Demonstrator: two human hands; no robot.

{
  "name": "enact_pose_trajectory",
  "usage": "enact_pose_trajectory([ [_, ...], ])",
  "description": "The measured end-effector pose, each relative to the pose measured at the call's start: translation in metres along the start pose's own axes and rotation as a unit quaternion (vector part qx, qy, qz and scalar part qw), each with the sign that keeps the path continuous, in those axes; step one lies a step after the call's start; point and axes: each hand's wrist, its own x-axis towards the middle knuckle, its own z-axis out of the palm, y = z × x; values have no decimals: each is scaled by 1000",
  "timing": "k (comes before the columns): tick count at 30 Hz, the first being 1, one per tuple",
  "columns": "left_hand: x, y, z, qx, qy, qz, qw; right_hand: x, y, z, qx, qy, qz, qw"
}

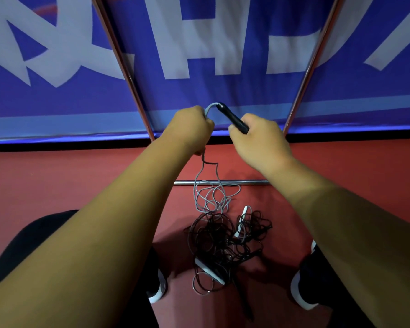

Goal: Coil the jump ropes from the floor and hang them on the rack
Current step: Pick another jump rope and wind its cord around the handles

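Observation:
My right hand (258, 138) grips the black handle (232, 118) of a grey jump rope, held up in front of the blue banner. My left hand (189, 129) grips the grey cord (210, 107) just past the handle, so the cord arches between both hands. From my left hand the grey rope (211, 195) hangs down into loose loops on the red floor. Below it lies a tangled pile of black ropes (223, 240) with white handles (243, 221). The rack's metal poles (126, 67) slant up on both sides.
A horizontal metal bar (223, 183) of the rack base lies on the red floor behind the grey loops. A blue banner (199, 91) with white lettering fills the back. My shoes (156, 287) stand on either side of the pile.

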Motion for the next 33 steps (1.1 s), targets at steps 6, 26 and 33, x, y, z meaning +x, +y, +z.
enact_pose_trajectory([
  [6, -4, -10, 0, 9, -106, -25, 994, 6, -5, -1, 74, -4, 91, 993],
  [26, 1, -13, 3, -88, -46, 47, 994, 22, 9, -15, 296, -14, 172, 939],
  [33, -6, -12, -10, -300, -187, 13, 935, 23, 9, -17, 342, -14, 203, 917],
])
